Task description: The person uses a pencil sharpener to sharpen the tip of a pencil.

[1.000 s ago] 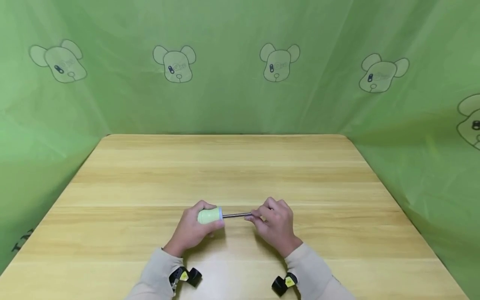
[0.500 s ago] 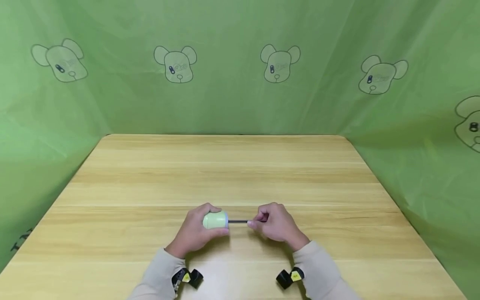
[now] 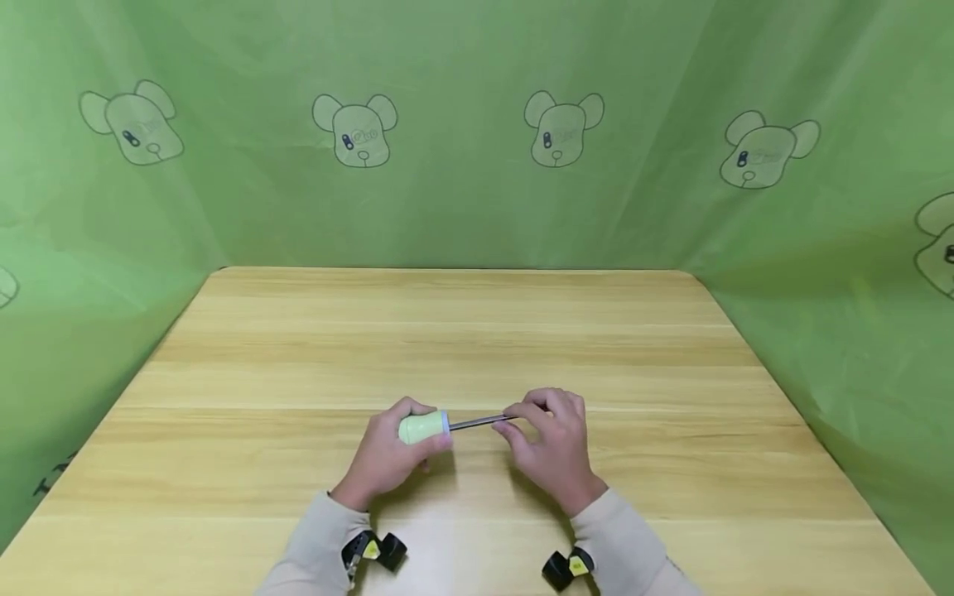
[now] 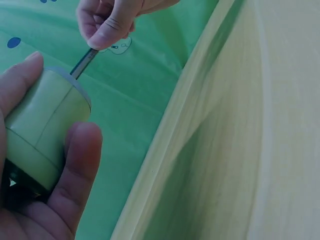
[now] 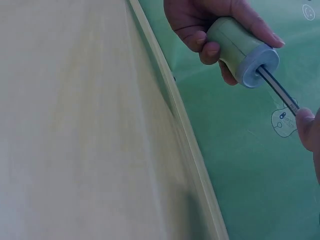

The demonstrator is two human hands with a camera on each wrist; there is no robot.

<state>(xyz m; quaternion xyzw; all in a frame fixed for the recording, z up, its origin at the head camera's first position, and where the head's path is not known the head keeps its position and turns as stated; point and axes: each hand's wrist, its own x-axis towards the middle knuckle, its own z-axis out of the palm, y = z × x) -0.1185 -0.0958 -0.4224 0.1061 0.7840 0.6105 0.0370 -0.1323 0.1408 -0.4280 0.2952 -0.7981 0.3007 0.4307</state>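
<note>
The left hand (image 3: 387, 457) grips the green pencil sharpener (image 3: 421, 427) and the right hand (image 3: 550, 443) pinches the pencil (image 3: 477, 422), which could snap inside if tilted sideways.

Above the table (image 3: 477, 331), a device (image 3: 421, 427) is held in the left hand (image 3: 382, 460). Into its right end a stick (image 3: 477, 423) is set, pinched by the right hand (image 3: 553, 447). Behind, a curtain (image 3: 462, 215) is hung.
</note>
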